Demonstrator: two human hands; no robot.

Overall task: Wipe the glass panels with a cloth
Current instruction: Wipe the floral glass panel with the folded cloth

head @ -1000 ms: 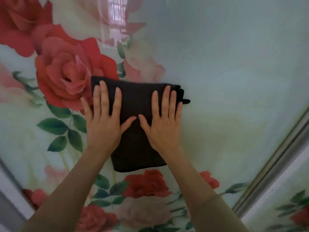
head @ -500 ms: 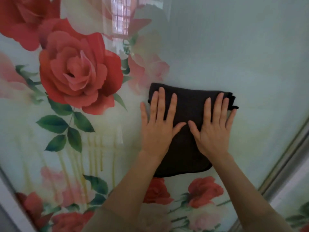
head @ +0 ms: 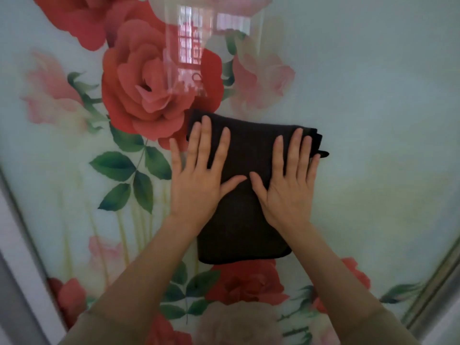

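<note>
A folded dark cloth (head: 249, 150) lies flat against a glass panel (head: 361, 95) printed with red and pink roses. My left hand (head: 199, 175) presses on the cloth's left part with straight spread fingers; its little finger lies off the cloth on the glass. My right hand (head: 286, 180) presses on the cloth's right part, fingers straight, next to a small loop at the cloth's right edge. The two thumbs nearly meet over the cloth's middle. The cloth's lower edge shows between my forearms.
A metal frame strip (head: 433, 290) runs diagonally at the lower right edge of the panel. Another pale frame edge (head: 22, 245) borders the panel at the lower left. A window reflection (head: 191, 46) shines on the glass above the cloth.
Both hands slid the cloth to the right across the glass, away from the big red rose, then back a little leftward toward the rose. Both hands stayed flat on it.
</note>
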